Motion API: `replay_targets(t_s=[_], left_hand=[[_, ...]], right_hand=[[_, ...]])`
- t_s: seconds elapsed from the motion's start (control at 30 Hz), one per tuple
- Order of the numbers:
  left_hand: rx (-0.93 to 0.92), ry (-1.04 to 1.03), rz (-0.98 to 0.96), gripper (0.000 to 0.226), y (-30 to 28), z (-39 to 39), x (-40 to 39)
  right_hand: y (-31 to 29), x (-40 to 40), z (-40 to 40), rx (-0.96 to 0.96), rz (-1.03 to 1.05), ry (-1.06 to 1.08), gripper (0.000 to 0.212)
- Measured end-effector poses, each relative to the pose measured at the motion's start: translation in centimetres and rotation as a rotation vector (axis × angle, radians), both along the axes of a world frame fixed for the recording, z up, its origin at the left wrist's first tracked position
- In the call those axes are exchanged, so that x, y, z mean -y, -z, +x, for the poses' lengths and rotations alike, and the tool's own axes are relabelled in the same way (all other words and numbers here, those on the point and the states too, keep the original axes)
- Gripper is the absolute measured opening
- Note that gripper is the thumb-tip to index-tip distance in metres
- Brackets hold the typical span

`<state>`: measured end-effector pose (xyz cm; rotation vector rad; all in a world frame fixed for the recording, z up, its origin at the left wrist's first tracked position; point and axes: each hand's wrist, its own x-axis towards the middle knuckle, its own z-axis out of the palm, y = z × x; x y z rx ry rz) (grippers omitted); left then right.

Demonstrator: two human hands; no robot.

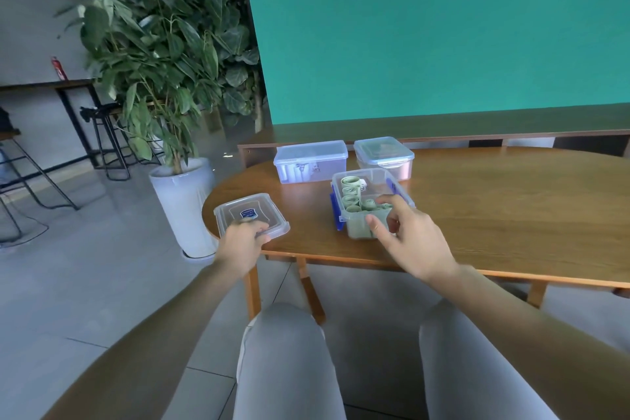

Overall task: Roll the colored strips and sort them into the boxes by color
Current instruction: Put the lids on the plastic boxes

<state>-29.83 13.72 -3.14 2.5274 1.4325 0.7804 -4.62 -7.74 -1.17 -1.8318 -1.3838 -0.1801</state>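
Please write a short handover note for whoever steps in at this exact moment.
Left hand grips the loose lid at the table's near left edge.
Right hand is open, fingers at the near wall of the open box.
That box holds rolled green strips.
Two closed boxes, one left and one right, stand behind it.
Done: green rolls boxed.
Left: probably lid on the open box. No loose strips visible.

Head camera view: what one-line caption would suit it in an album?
Left hand holds a lid; right hand reaches the open box of green rolls.
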Motion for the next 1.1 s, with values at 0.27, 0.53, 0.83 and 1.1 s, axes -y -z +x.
replay_targets(t_s=[0.27, 0.53, 0.83, 1.1], left_hand=[[-0.148, 0.085, 0.153, 0.030, 0.6, 0.7, 2.1], [0.058, 0.156, 0.281, 0.026, -1.1, 2.3, 3.5], [0.164, 0.449, 0.417, 0.022, -6.1, 9.3, 7.7], [-0.226, 0.530, 0.318, 0.025, -6.0, 17.5, 9.6]], right_hand=[[0.3, 0.2, -0.2, -0.011, -0.025, -0.013, 0.039], [-0.3, 0.3, 0.1, -0.033, -0.023, -0.035, 0.038], [-2.4, -0.2, 3.0, -0.366, 0.183, -0.081, 0.027], [-2.5, 0.6, 8.4, -0.501, 0.058, 0.066, 0.034]])
